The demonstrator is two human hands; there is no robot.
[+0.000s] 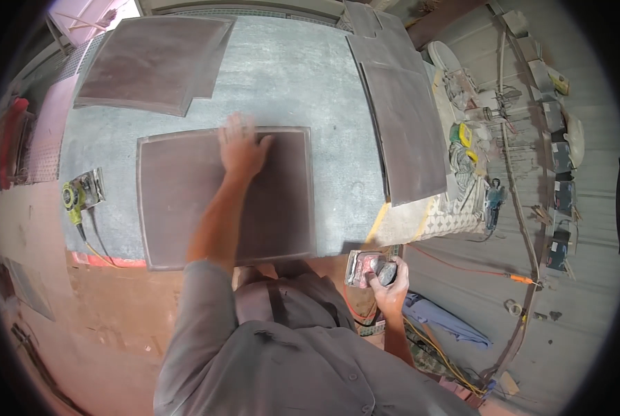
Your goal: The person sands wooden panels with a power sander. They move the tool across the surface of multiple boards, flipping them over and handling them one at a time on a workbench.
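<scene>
A dark brown rectangular panel (275, 208) with a pale edge lies on the grey-blue tabletop (289, 76) in front of me. My left hand (243, 149) is stretched over its far edge, fingers spread and thumb out to the side. The fingertips are smeared by motion, and whether the palm presses on the panel I cannot tell. Off the table's near right corner, my right hand (394, 288) grips a red and dark palm sander (362, 268) with its flat pad turned aside. Dust whitens that hand.
A green sander (74, 197) with a yellow cord stands at the table's left side. More dark panels lie at the far left (140, 62) and along the right (407, 132). A blue power tool (493, 203) sits on the right, with blue cloth (445, 320) and cords below.
</scene>
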